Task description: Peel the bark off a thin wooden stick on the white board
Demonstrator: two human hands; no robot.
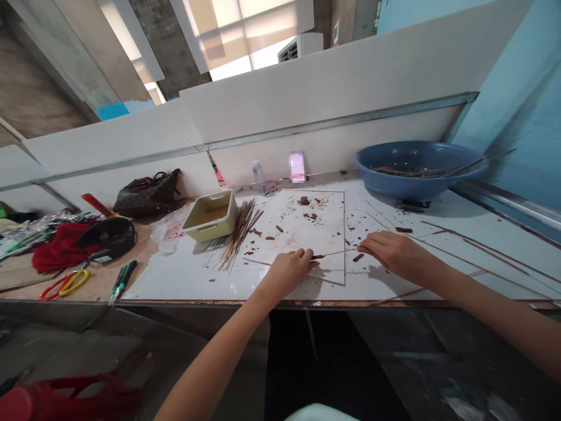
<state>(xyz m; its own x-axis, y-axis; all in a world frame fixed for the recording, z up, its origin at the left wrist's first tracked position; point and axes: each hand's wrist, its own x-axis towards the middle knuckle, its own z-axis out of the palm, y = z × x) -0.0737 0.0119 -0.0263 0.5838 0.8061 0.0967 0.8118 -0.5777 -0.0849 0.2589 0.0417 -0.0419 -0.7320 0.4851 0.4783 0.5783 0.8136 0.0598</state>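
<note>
A thin, pale stick stretches between my two hands just above the white board. My left hand is closed at its left end, where a dark brown lump sticks out past the fingertips. With bent fingers, my right hand pinches the other end; the fingertips hide exactly how it is gripped. Brown crumbs and a larger brown lump lie on the board. Left of it rests a bundle of thin brown sticks.
A pale green basket stands beside the bundle. At the back right is a blue basin with long sticks in it. Loose long sticks lie at right. Scissors, green-handled pliers, a bag and a bottle are on the table.
</note>
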